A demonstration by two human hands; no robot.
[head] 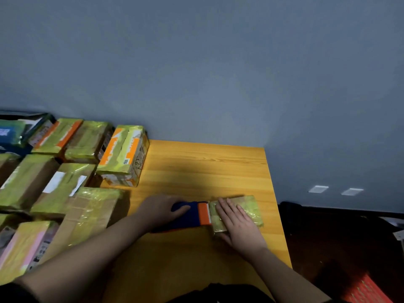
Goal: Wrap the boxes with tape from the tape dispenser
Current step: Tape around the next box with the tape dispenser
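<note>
Head view showed our left hand (160, 212) gripping the blue dispenser (190, 217) at lower centre, touching the small box (244, 206), on which our right hand (237, 224) lay flat with straight fingers.

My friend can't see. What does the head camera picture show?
The left hand grips a blue and orange tape dispenser against a small box, which the right hand presses flat on a wooden table. Taped boxes crowd the left.
</note>
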